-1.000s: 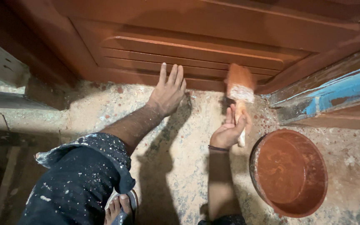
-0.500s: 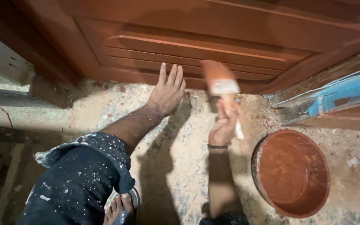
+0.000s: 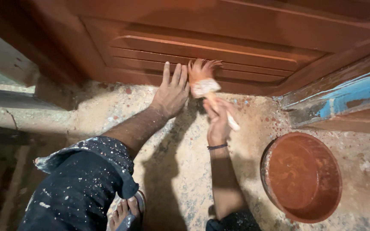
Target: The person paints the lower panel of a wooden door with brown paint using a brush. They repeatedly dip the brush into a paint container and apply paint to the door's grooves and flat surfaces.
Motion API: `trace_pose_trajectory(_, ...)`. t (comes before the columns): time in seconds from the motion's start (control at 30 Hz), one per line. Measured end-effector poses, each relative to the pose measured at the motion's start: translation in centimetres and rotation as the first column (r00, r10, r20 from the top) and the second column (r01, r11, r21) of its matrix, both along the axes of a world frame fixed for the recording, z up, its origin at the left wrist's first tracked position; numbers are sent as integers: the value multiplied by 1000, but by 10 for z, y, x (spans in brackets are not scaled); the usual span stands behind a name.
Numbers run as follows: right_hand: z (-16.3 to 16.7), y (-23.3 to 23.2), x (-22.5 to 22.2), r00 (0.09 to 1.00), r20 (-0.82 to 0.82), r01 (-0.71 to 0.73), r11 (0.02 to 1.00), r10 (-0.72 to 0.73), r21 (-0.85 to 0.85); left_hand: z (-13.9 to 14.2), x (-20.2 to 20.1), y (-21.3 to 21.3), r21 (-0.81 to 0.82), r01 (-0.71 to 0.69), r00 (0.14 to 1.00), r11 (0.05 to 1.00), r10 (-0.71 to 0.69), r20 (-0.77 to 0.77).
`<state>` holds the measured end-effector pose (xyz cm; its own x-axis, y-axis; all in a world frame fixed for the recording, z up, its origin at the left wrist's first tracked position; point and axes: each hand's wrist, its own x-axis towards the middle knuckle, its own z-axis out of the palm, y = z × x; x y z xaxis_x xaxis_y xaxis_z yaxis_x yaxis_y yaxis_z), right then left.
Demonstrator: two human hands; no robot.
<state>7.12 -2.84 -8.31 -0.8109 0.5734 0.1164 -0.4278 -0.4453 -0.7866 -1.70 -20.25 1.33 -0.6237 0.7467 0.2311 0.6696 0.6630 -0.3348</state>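
Down low, we see the right hand [image 3: 217, 124] closed around the pale handle of a paintbrush [image 3: 206, 85], bristles up and splayed against the bottom rail of a reddish-brown wooden door [image 3: 219, 47]. The splay suggests the brush is pressed into the wood so paint gets into the grooves of the moulded panel. The left hand [image 3: 172, 92] lies open and flat, fingers spread, palm on the floor and fingertips touching the door's lower edge just beside the bristles; we read it as a brace while the person leans in from a crouch. It holds nothing.

A round paint basin [image 3: 301, 177], coated inside in the same red-brown colour, sits on the floor to the right of the right forearm, near but not touching it, within reach of the brush. Whether it holds liquid paint or only a film we cannot tell.

A dark paint-flecked trouser knee [image 3: 82, 188] fills the lower left, with toes in a sandal [image 3: 127, 211] below it.

The floor is rough concrete [image 3: 180, 171], pale and speckled with red and bluish spots. On the right a weathered plank with worn blue paint [image 3: 343, 96] slants beside the door frame. On the left a grey stone step [image 3: 26, 113] drops into shadow. Light is warm and dim, and the hands cast hard shadows.
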Motion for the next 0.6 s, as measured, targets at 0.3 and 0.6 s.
trace_pose_trajectory(0.3, -1, -25, 0, 973, -42, 222, 968, -228, -115, 0, 6, -25, 9, -30, 994, 1000, 30, -103)
trace_pose_trajectory(0.6, -1, -71, -26, 1000, 0, -30, 994, 30, -109, 9, -3, -68, 41, -127, 990, 991, 129, -49)
